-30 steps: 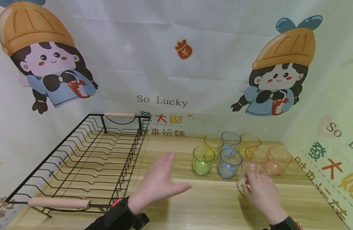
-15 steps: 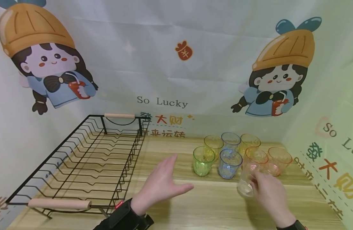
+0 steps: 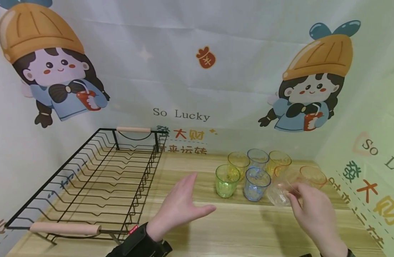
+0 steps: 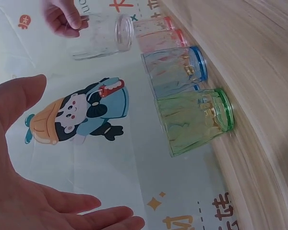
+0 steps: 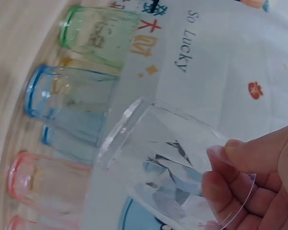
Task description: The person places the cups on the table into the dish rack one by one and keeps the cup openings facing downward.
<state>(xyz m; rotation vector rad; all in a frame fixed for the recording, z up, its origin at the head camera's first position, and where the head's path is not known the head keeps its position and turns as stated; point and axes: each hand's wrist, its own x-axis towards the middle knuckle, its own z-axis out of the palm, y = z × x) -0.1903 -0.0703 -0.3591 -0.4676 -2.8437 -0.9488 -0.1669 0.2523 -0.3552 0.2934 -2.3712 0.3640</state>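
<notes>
A clear drinking glass [image 5: 168, 163] is pinched at its rim between the thumb and fingers of my right hand [image 3: 316, 210]. It is held above the table, tilted, in front of the red-rimmed glasses. My left hand [image 3: 177, 207] hovers over the table between the rack and the glasses, thumb spread from straight fingers, touching nothing. Nearest to it stands a green glass [image 3: 227, 182], with a blue glass [image 3: 256, 185] just to the right. In the left wrist view the clear glass [image 4: 101, 36] hangs apart from the tabletop.
A black wire dish rack [image 3: 97, 185] with wooden handles stands at the left. Behind the front glasses are two yellow glasses [image 3: 279, 160] and another blue one. A red-rimmed glass [image 3: 312, 176] stands at the right, near the printed cloth wall [image 3: 235, 85].
My right hand has lifted the clear glass off the table and moved a little right with it, and the glass has tilted. My left hand has barely moved.
</notes>
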